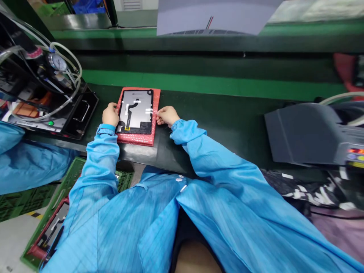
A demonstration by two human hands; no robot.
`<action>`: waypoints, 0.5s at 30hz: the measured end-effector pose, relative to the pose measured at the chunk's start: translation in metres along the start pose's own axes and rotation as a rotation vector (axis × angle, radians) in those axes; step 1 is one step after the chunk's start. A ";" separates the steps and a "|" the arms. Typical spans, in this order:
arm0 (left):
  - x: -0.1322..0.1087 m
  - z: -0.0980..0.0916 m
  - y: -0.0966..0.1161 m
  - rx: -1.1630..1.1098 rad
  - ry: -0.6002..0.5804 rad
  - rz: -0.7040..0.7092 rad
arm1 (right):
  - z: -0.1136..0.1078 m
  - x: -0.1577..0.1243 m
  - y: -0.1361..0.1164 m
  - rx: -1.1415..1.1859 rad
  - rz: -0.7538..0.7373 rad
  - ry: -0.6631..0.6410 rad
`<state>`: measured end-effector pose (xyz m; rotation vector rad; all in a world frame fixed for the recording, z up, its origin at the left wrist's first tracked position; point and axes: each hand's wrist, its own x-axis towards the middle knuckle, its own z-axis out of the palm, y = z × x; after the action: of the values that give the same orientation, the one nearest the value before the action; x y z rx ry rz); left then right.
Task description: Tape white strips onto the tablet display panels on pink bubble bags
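A tablet screen panel (pixel 142 110) lies back side up on a pink bubble-wrap sheet (pixel 136 140) on the dark bench. Its silvery back carries a black flex cable (pixel 129 115), white tape strips and a small yellow-edged label near the bottom. My left hand (pixel 110 115) is closed at the panel's left edge, where it also touches the bubble wrap. By the right edge, beside the white strips, my right hand (pixel 168 115) has thumb and fingers pinched together. Whatever lies in that pinch is too small to tell.
On the left stands a black fixture (pixel 82 117) with hoses and a pressure gauge (pixel 57 61). A grey machine (pixel 304 132) occupies the right. Below the bench, a green crate (pixel 71 176) holds another panel (pixel 54 227). A blue sleeve (pixel 31 163) of another person shows at far left.
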<state>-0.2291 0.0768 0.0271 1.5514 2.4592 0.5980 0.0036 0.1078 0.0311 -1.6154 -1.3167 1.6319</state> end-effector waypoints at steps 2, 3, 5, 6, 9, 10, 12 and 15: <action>-0.007 -0.007 0.002 0.010 0.033 0.010 | -0.018 -0.020 0.007 -0.060 -0.035 -0.043; -0.012 -0.011 0.006 0.023 0.062 0.030 | -0.030 -0.032 0.012 -0.080 -0.061 -0.049; -0.027 -0.014 0.022 0.051 0.130 0.130 | -0.060 -0.062 0.029 -0.058 -0.098 -0.017; -0.037 -0.013 0.033 0.056 0.125 0.222 | -0.078 -0.078 0.040 -0.012 -0.101 0.021; -0.071 0.003 0.079 0.001 0.061 0.595 | -0.134 -0.126 0.080 0.193 -0.086 0.261; -0.084 0.012 0.097 -0.015 -0.005 0.714 | -0.152 -0.141 0.095 0.255 -0.093 0.386; -0.110 0.029 0.136 0.007 -0.181 0.903 | -0.187 -0.169 0.125 0.344 -0.123 0.669; -0.140 0.054 0.195 0.149 -0.437 1.024 | -0.229 -0.200 0.161 0.415 -0.152 1.046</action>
<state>0.0125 0.0380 0.0514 2.6132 1.2993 0.1339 0.3004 -0.0662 0.0244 -1.6478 -0.4872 0.6661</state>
